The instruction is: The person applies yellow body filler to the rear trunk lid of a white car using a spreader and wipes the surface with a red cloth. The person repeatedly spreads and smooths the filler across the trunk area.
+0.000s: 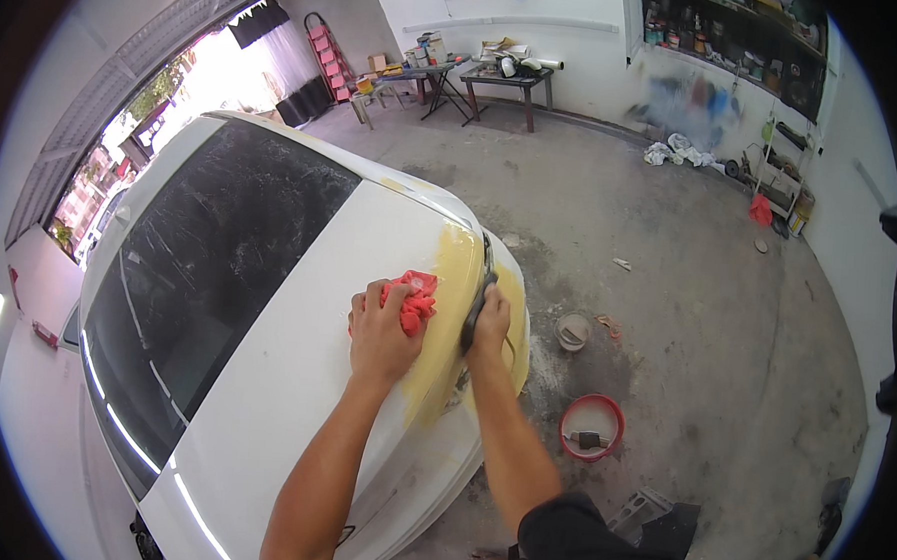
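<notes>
And here the left hand (381, 329), fingers curled round a crumpled bright-red cloth (420, 301), sits on the glossy white car (303, 284) beside its dull yellow patch (453, 270), while the right hand's (491, 327) fingers wrap a long dark block (474, 317) at the rear edge.

red cloth (419, 304), black block (474, 321), white car (286, 333), yellow patch (447, 325), red basin (563, 426), mottled grey floor (707, 321)

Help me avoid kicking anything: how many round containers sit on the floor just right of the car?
2: a grey tub right of the right hand, and a red basin lower in the picture. The car may hide others.
</notes>
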Demonstrator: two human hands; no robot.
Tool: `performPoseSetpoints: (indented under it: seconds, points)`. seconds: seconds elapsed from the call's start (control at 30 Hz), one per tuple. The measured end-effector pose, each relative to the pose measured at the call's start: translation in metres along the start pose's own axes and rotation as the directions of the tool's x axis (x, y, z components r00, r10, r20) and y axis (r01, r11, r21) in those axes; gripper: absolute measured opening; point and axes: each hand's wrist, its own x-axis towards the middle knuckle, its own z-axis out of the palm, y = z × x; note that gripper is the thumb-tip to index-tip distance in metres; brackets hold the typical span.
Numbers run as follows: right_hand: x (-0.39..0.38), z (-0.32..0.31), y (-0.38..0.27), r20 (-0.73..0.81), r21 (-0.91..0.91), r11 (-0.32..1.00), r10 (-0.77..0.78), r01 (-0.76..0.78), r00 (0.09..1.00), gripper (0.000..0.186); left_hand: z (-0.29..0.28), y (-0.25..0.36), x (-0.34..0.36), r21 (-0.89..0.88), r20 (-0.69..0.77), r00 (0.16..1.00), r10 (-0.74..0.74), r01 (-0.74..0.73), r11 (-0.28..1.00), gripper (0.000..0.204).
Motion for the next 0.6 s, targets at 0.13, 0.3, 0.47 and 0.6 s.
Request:
performPoseSetpoints:
  seconds: [0.13,0.3,0.47,0.6]
  points:
    - [-0.069,-0.009,0.046,-0.196,-0.01,0.981,-0.193,0.195,0.961,0.052,0.001,-0.001,0.001,0.0,0.008,1.0,0.008,-0.008,1.0,0.047]
    - [0.026,0.012,-0.018,0.064,0.239,0.95,0.191,-0.201,0.979,0.048,0.001,0.0,0.0,-0.001,-0.003,1.0,0.006,-0.006,1.0,0.045]
    - [-0.051,-0.013,0.033,-0.121,-0.062,0.984,-0.172,0.165,0.978,0.049,0.003,0.0,0.0,-0.001,-0.008,1.0,0.004,-0.004,1.0,0.045]
    - [-0.047,-0.019,0.051,-0.185,-0.154,0.976,-0.179,0.152,0.966,0.047,0.003,0.0,0.001,0.012,0.011,1.0,0.009,-0.009,1.0,0.044]
